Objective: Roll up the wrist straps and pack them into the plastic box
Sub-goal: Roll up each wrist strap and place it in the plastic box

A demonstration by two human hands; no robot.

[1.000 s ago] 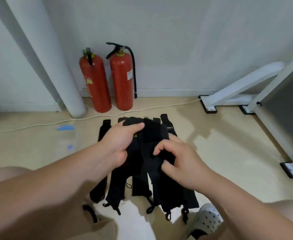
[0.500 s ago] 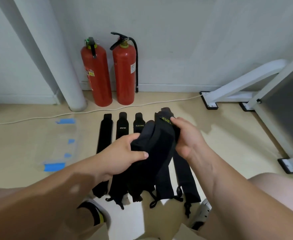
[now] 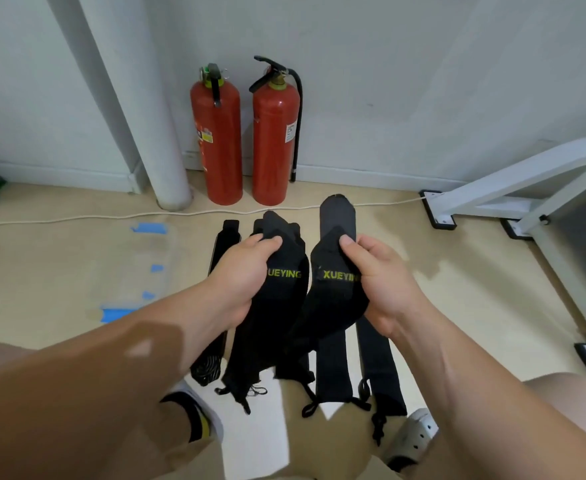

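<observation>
Since half a second before, the hands had drawn apart. The dark bundle they had shared was split, one wrist strap to each hand. The left hand (image 3: 246, 275) had its grip closed round the left strap (image 3: 284, 299), thumb laid across the front above the yellow lettering and fingers curled behind the cloth. The right hand (image 3: 383, 282) held the right strap (image 3: 333, 299) in the same closed grip, thumb pressed on the cloth above the letters "XUEYIN". Both held straps were lifted above the floor (image 3: 457, 306), side by side. Whether they touched I could not tell. Their upper ends stuck up past the thumbs, the right one standing higher, and their lower ends hung down with thin loops dangling.

Beneath the hands the other straps (image 3: 333, 362) lay flat on the floor in a row, lengthwise toward the far wall, one showing left of the left hand and two below the right wrist. The plastic box (image 3: 128, 265), clear and marked with bits of blue tape, sat on the floor to the left of the straps, apart from both hands. Its outline was faint.

Two red fire extinguishers (image 3: 217, 143) stood against the far wall beside a white pipe (image 3: 156, 133), with a white cable (image 3: 111, 218) running along the floor in front of them. A white metal frame (image 3: 513, 178) stood at the floor's right edge.
</observation>
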